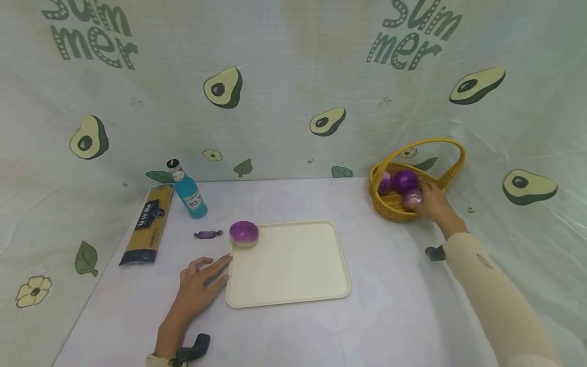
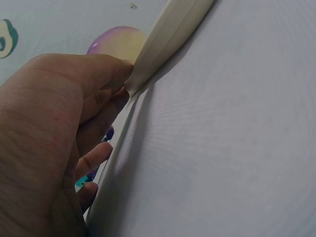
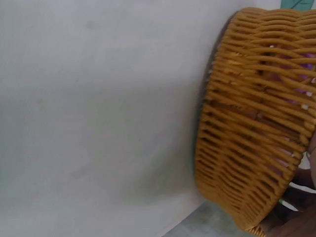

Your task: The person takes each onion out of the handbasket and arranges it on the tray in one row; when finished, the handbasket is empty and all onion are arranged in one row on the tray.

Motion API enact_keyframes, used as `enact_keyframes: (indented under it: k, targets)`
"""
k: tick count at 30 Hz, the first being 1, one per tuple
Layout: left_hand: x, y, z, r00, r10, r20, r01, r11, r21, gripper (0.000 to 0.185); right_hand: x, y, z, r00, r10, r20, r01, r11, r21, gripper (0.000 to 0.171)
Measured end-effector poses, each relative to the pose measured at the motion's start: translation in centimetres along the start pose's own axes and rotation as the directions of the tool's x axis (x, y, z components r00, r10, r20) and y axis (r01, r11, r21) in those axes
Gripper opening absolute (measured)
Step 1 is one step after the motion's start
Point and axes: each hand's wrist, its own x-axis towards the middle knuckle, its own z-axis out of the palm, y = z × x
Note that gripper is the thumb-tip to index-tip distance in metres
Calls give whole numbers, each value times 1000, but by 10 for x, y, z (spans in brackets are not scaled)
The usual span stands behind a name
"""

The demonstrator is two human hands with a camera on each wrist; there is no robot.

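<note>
My right hand (image 1: 433, 204) reaches over the near rim of a yellow wicker basket (image 1: 398, 213), fingers curled against a round purple-and-white vegetable (image 1: 412, 198). Beyond it in the basket lie another purple vegetable (image 1: 405, 180) and a third (image 1: 385, 182). The right wrist view shows the basket's woven side (image 3: 252, 113), with part of the hand at its right edge. My left hand (image 1: 200, 285) rests at the left edge of a cream rectangular tray (image 1: 289, 265), its thumb and fingertips touching the rim. A purple-topped, cream-bottomed vegetable (image 1: 244, 233) sits on the tray's far left corner.
Left of the tray lie a purple-wrapped candy (image 1: 208, 234) and a spaghetti pack (image 1: 149, 221). A blue bottle (image 1: 189, 193) stands between the pack and the tray, farther back. The basket's tall arched handle (image 1: 428, 139) rises beside my right hand. A printed cloth (image 1: 275, 142) hangs behind the table.
</note>
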Motion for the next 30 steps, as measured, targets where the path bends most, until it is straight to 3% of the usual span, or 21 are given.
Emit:
enact_keyframes:
  k: [11,17,30]
  targets:
    - [1,2,0,1000,10,-12,-10,1000,-6,49,-1,-7,-5,1000,15,21,-15,1000,-4,79]
    - [2,2,-2,1000,17,-15,-17,1000,-12,49,-2,-6,-6,1000,21,-1,-21,1000,0,83]
    - [1,2,-1,1000,-12,0,12,1000,-9,49,-7,-15,-6,997,-61,-42,61,998,6,87]
